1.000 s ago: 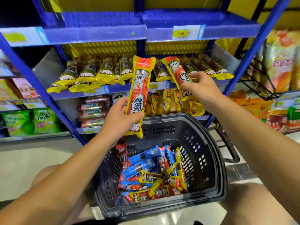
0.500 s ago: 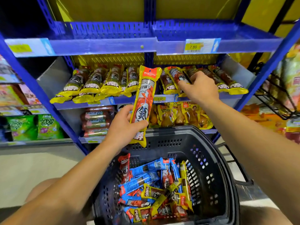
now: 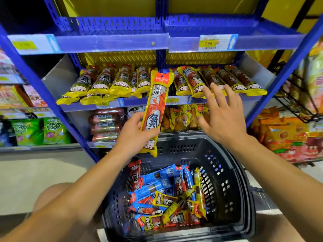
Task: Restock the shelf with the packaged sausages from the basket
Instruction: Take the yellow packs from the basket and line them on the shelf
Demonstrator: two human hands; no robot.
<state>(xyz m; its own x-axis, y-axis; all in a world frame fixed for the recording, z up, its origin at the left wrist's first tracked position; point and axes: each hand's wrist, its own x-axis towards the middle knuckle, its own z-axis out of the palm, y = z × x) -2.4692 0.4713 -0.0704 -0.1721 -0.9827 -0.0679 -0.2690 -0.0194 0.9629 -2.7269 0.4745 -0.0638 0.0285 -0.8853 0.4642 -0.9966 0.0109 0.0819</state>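
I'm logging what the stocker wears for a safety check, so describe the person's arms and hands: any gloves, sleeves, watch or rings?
Both forearms are bare from the bottom edge of the picture up to the wrists: no sleeve shows anywhere in view. The left hand and right hand wear no gloves. No watch, bracelet or band shows at either wrist, and no ring shows on the visible fingers. Clothing further up the arms lies outside the picture.

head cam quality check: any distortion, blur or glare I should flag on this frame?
Head view: strong wide-angle bowing, the blue shelf uprights lean outward; the right hand is slightly motion-smeared, its fingers soft; the held sausage pack in the left hand stays readable; mild sheen on the price strip; the basket interior is dim, the top-left corner near black.
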